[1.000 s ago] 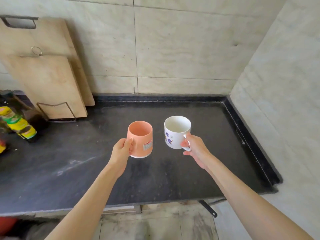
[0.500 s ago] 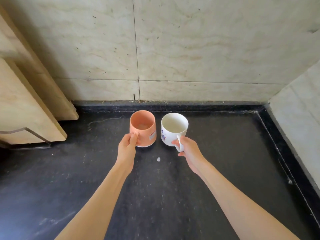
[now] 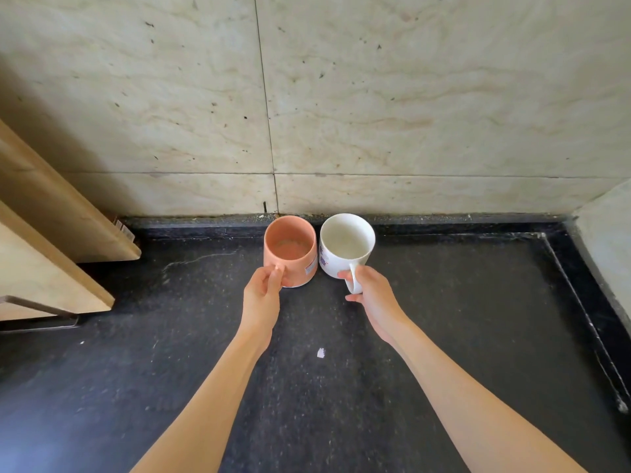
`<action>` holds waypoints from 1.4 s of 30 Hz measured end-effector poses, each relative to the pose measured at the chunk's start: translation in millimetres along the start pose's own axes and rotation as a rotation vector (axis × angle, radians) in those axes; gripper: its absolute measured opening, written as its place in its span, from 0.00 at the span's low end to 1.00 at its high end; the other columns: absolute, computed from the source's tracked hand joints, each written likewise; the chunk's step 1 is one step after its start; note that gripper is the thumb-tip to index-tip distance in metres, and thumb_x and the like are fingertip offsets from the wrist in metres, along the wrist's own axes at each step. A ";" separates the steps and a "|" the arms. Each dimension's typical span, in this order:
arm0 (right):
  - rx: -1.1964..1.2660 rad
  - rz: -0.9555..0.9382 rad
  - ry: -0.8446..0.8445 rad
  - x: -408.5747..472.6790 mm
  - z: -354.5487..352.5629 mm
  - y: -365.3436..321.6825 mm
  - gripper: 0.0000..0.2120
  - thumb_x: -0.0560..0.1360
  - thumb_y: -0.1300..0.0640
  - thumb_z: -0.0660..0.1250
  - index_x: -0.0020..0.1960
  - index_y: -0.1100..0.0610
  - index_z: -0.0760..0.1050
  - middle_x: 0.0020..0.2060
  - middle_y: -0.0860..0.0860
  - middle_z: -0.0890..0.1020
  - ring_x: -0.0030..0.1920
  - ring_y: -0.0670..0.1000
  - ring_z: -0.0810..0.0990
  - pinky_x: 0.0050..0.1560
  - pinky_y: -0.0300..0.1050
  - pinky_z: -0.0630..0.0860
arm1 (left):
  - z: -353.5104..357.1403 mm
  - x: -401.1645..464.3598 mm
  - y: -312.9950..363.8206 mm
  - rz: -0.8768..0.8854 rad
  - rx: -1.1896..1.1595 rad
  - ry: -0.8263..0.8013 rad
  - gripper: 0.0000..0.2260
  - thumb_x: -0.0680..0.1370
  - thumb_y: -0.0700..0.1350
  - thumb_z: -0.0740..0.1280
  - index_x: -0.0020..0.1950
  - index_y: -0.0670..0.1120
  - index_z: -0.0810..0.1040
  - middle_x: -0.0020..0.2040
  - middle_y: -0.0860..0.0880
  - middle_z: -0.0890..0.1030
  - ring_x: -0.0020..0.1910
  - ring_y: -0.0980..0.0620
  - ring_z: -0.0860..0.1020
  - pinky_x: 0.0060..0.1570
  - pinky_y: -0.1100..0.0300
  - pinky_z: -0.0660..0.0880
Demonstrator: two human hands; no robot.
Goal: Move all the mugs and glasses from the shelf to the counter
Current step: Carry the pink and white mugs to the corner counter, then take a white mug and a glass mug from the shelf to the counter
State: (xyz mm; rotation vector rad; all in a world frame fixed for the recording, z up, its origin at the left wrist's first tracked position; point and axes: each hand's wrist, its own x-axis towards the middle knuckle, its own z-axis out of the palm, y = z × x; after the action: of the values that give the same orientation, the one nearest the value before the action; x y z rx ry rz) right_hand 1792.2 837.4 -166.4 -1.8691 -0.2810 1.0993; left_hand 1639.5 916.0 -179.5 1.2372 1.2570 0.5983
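Beige marble wall tiles [image 3: 409, 97] fill the upper half of the head view, a vertical grout seam running down near 12 o'clock to meet the dark speckled worktop [image 3: 444, 336] below. At 9 o'clock, two pale wooden boards [image 3: 51, 233] lean against the wall, the nearer one held in a thin wire stand [image 3: 41, 315] at the frame edge. At 3 o'clock a second wall [image 3: 607, 240] closes off the corner. Both forearms reach in from 6 o'clock toward the back edge. Left hand [image 3: 261, 297]: closed around the handle of the orange mug [image 3: 290, 250], which is upright, mouth up, base at or on the worktop, close to the back wall. Right hand [image 3: 374, 295]: fingers through and around the handle of the white mug [image 3: 346, 244], also upright; its base is hidden by its own body, so contact with the surface cannot be confirmed. The mugs stand side by side at about 12 o'clock, touching or nearly so. A small white fleck [image 3: 321, 352] lies on the worktop between the forearms. Progress, judged: these two mugs are at their destination and only need releasing. The shelf is out of view, so the number of mugs or glasses left there cannot be told; no other drinkware is visible on the worktop.
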 end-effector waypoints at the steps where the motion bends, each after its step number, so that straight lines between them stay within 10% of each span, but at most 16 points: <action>1: -0.004 -0.002 -0.006 0.9 0.1 1.1 0.15 0.78 0.52 0.53 0.49 0.56 0.77 0.46 0.42 0.77 0.47 0.45 0.74 0.48 0.45 0.76 | 1.0 1.0 -0.4 -0.009 -0.001 -0.001 0.12 0.79 0.51 0.58 0.50 0.43 0.74 0.49 0.46 0.79 0.50 0.51 0.76 0.48 0.59 0.70; 13: -0.160 0.055 -0.054 -11.5 -9.5 -11.1 0.10 0.78 0.52 0.56 0.54 0.55 0.69 0.59 0.57 0.75 0.57 0.53 0.75 0.59 0.49 0.73 | 8.0 1.0 16.8 -0.138 0.126 0.184 0.12 0.77 0.51 0.64 0.55 0.44 0.74 0.54 0.45 0.78 0.49 0.49 0.74 0.48 0.56 0.69; 20: -0.621 -0.291 -0.077 -80.5 -40.9 -17.5 0.24 0.78 0.45 0.55 0.71 0.52 0.60 0.70 0.51 0.67 0.66 0.52 0.69 0.57 0.42 0.65 | -28.1 -77.2 41.7 0.246 0.519 0.085 0.16 0.79 0.44 0.59 0.67 0.46 0.69 0.66 0.44 0.73 0.59 0.48 0.72 0.55 0.56 0.68; 25: -0.925 -0.708 -0.131 -164.2 -46.7 -42.0 0.27 0.76 0.44 0.57 0.72 0.50 0.57 0.68 0.51 0.69 0.67 0.55 0.67 0.67 0.57 0.63 | -63.7 -162.8 69.5 0.429 0.927 0.177 0.25 0.78 0.56 0.58 0.73 0.51 0.60 0.73 0.47 0.65 0.72 0.46 0.62 0.71 0.45 0.57; 42: -1.202 -1.396 -0.644 -462.8 30.6 47.0 0.32 0.75 0.37 0.52 0.74 0.44 0.45 0.77 0.49 0.49 0.76 0.52 0.45 0.72 0.63 0.43 | -217.2 -570.3 -27.4 0.063 1.012 0.780 0.28 0.76 0.64 0.47 0.75 0.61 0.46 0.78 0.52 0.50 0.76 0.48 0.43 0.71 0.43 0.37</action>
State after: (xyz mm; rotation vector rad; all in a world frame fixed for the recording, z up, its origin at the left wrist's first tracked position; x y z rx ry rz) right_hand 1490.9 559.6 55.7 -1.3873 -2.5579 0.3761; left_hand 1272.0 480.6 41.0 1.9561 2.3471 0.5046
